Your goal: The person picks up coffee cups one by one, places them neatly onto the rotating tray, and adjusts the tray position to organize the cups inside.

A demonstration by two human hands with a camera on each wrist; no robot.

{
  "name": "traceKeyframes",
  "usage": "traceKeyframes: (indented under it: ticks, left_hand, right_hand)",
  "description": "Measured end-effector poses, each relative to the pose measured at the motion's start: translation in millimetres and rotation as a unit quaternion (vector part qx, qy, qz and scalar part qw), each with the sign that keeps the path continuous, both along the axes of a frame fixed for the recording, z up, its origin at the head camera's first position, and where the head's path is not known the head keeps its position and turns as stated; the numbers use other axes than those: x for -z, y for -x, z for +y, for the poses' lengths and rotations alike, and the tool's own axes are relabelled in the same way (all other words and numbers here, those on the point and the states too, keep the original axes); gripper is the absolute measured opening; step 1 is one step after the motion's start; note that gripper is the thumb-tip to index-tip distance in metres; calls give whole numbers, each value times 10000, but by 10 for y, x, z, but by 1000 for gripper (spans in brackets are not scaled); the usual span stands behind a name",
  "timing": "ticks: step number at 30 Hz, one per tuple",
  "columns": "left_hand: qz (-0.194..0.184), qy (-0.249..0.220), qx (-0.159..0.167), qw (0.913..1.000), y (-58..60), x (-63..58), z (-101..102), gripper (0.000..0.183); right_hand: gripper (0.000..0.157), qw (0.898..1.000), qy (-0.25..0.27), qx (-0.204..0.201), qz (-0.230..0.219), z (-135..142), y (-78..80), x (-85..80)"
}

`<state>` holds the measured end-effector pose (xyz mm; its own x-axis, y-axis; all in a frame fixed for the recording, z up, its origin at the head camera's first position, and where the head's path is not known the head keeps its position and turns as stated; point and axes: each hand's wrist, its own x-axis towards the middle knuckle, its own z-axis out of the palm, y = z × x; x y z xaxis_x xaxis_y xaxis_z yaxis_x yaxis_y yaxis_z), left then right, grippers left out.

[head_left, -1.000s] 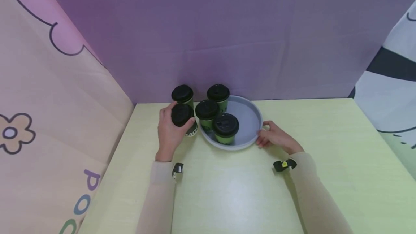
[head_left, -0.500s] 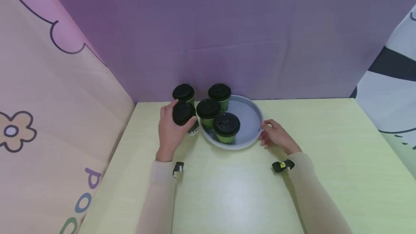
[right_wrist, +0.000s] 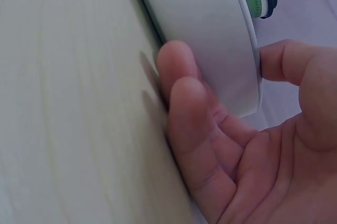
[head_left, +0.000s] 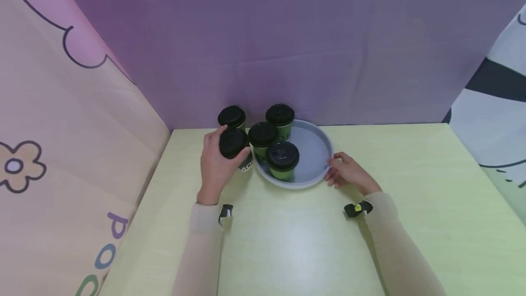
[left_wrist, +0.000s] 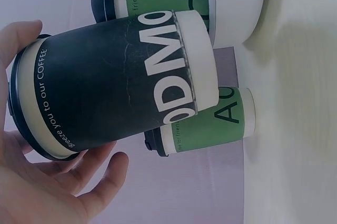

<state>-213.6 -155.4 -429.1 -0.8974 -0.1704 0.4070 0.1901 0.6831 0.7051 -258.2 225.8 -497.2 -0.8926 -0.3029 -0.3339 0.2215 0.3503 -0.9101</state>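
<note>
So front green cup (head_left: 282,161) had shifted slightly left on the tray (head_left: 311,150), left hand (head_left: 215,166) still gripping the dark cup (left_wrist: 113,79) just beside the tray's left side, right hand (head_left: 350,173) pinching the tray.

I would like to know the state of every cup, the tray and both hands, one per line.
Dark cup: lidded, held, apparently off the table.
Green cup behind it: lidded, upright on the table.
Front tray cup: lidded, upright.
Middle tray cup: lidded, upright.
Back tray cup: lidded, upright.
Tray: on the table, carrying three cups.
Left hand: gripping the dark cup.
Right hand: holding the tray's rim.
</note>
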Motion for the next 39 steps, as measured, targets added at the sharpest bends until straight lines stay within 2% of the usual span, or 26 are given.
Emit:
traceKeyframes:
  ticks: [8, 18, 32, 39]
  left_hand:
    - [49, 13, 16, 10000, -29, -50, 0, 84]
    - [148, 38, 77, 9999, -66, -100, 4, 83]
    - [299, 29, 174, 9994, -107, -162, 19, 83]
    - [353, 23, 163, 9992, -115, -175, 26, 82]
  right_hand:
    - [58, 9999, -66, -142, -49, -15, -4, -23]
    - [64, 9999, -96, -64, -67, -21, -1, -7]
    - [58, 9999, -38, 122, -17, -16, 1, 23]
    - [47, 9999, 54, 71, -71, -12, 0, 11]
